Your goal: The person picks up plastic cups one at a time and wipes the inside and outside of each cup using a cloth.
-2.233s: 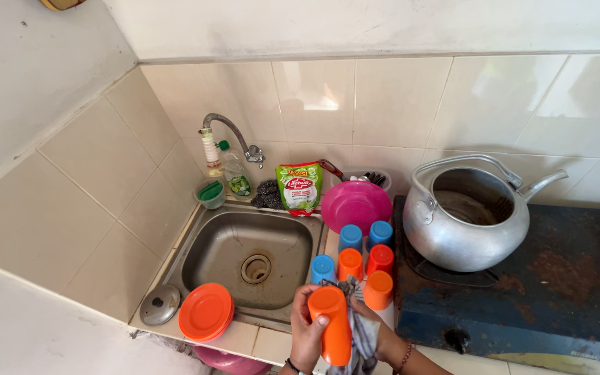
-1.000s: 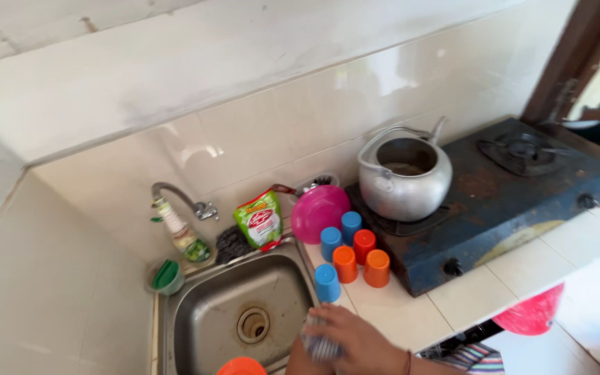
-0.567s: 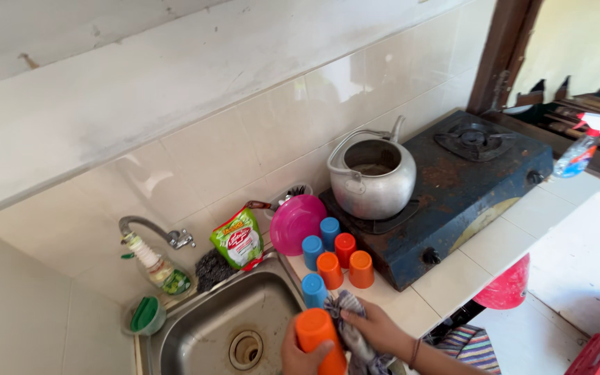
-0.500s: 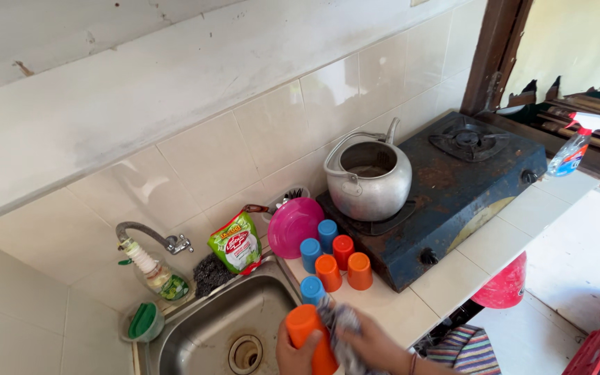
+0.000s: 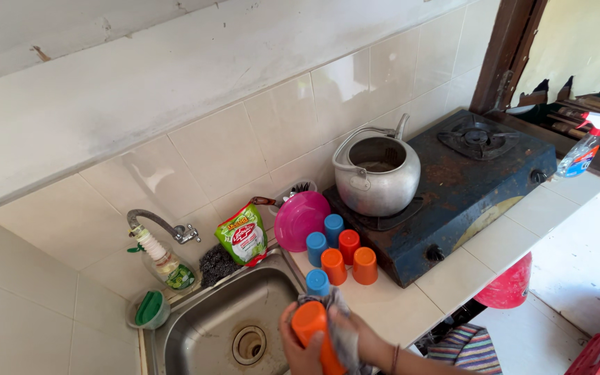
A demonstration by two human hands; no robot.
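At the bottom of the head view my left hand (image 5: 298, 347) grips an orange plastic cup (image 5: 314, 330) over the edge of the steel sink (image 5: 206, 326). My right hand (image 5: 359, 340) presses a grey cloth (image 5: 342, 326) against the cup's side. Just beyond, several upturned blue and orange cups (image 5: 338, 253) stand on the tiled counter, one blue cup (image 5: 317, 282) nearest my hands. A pink bowl (image 5: 300, 219) leans behind them.
A metal kettle (image 5: 376, 170) sits on a dark two-burner stove (image 5: 453, 187). By the tap (image 5: 157, 223) are a soap bottle (image 5: 164, 262), a green pouch (image 5: 243, 235), a scourer (image 5: 214, 264) and a green dish (image 5: 148, 309). A spray bottle (image 5: 585, 147) stands at right; a red bucket (image 5: 508, 286) is below.
The view swung right and tilted, showing the stove's far burner and the doorway. My hands keep turning the orange cup in the cloth near the sink's edge.
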